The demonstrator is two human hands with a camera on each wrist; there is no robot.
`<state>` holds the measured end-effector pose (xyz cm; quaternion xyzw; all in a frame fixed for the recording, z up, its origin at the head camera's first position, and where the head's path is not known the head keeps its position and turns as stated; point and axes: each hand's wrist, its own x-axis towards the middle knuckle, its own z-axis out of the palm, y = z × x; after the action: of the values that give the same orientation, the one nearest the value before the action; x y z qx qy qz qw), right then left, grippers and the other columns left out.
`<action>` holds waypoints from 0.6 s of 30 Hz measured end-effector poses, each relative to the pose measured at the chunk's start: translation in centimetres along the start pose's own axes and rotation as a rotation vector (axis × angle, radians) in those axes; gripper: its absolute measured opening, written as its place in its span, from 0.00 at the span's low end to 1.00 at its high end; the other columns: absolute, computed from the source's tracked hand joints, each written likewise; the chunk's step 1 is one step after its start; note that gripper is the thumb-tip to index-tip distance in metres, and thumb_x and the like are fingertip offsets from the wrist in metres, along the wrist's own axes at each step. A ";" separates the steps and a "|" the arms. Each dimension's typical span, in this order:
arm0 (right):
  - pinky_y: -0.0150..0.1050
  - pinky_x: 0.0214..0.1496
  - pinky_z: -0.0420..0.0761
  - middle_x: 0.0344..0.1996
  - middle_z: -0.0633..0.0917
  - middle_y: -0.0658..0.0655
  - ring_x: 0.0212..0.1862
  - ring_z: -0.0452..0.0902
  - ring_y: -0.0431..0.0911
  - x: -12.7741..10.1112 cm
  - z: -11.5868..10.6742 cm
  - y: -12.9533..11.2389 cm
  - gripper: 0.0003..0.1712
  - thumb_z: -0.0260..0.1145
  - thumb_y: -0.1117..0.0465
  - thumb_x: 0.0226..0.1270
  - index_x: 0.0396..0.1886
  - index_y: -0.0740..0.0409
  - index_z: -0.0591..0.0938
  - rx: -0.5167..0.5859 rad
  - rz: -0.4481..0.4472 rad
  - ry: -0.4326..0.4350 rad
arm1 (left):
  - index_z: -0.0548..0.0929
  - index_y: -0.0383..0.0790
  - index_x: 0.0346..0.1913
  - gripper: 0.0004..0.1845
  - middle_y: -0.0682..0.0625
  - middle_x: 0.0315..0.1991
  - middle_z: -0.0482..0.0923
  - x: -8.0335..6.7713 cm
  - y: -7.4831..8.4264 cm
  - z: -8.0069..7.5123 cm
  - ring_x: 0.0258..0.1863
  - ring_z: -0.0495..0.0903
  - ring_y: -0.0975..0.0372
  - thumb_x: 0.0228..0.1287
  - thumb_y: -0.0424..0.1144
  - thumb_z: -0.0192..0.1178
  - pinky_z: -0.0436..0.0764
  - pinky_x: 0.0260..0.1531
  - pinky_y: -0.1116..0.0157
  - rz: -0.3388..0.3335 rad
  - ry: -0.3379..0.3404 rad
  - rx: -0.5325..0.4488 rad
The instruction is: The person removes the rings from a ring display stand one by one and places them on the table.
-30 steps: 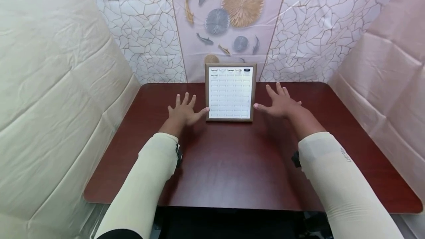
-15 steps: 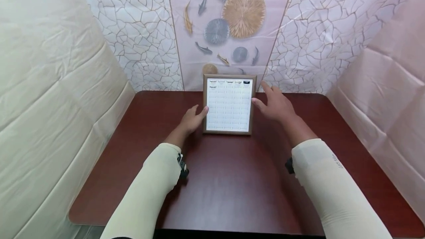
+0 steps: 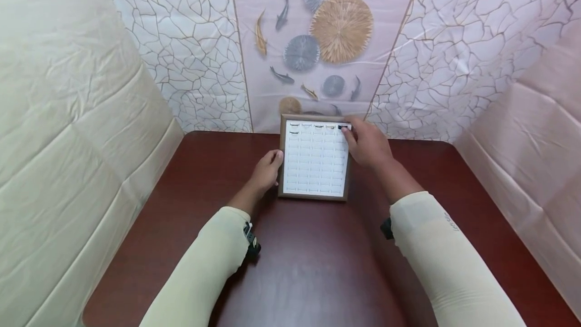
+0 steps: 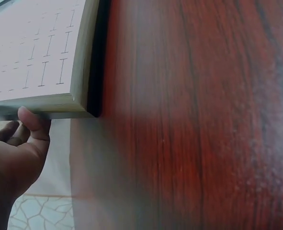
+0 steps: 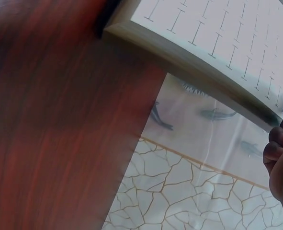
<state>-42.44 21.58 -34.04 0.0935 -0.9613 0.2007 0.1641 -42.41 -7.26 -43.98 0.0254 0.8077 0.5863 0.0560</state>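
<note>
A wooden-framed white display board [image 3: 313, 170] leans upright at the back of the table, marked with rows of small slots. Several thin band-like pieces sit along its top, including a black one [image 3: 342, 127] at the upper right. My left hand [image 3: 263, 171] grips the left side of the frame; in the left wrist view its thumb lies against the frame edge [image 4: 45, 103] with the fingers curled behind. High on the right side, my right hand [image 3: 369, 145] holds the upper corner, thumb in front beside the black piece, other fingers partly hidden behind the frame.
The dark red wooden table [image 3: 317, 261] stretches in front of the board. Behind it hangs a printed cloth [image 3: 299, 85] with fish and round shapes. Pale fabric walls [image 3: 59, 165] stand along both sides.
My spread hands have closed in on the board: the left now grips its left side, the right its upper right corner. The board has tilted slightly. The head view has dipped lower.
</note>
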 end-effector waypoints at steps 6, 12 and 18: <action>0.50 0.37 0.72 0.32 0.85 0.61 0.35 0.76 0.56 0.2 0.3 -0.3 0.16 0.58 0.50 0.89 0.61 0.51 0.83 0.021 -0.037 0.064 | 0.77 0.42 0.76 0.28 0.40 0.52 0.81 0.2 -0.5 0.5 0.29 0.74 0.59 0.90 0.57 0.46 0.78 0.31 0.65 0.052 0.018 0.003; 0.51 0.39 0.74 0.33 0.86 0.62 0.35 0.77 0.56 0.7 0.3 -0.7 0.14 0.60 0.54 0.88 0.55 0.57 0.86 0.045 -0.058 0.076 | 0.77 0.41 0.75 0.27 0.40 0.46 0.80 0.4 -0.6 0.1 0.29 0.74 0.58 0.90 0.55 0.47 0.77 0.30 0.65 0.074 0.009 0.021; 0.56 0.44 0.78 0.40 0.89 0.66 0.39 0.79 0.58 1.1 0.7 -0.5 0.12 0.61 0.57 0.88 0.52 0.60 0.85 0.083 -0.032 0.067 | 0.76 0.40 0.74 0.27 0.41 0.41 0.80 0.7 -0.7 -0.2 0.24 0.75 0.57 0.90 0.56 0.46 0.76 0.28 0.65 0.068 -0.019 0.063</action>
<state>-43.57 20.66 -34.09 0.1088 -0.9444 0.2410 0.1955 -43.11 -7.57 -44.61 0.0603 0.8240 0.5617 0.0426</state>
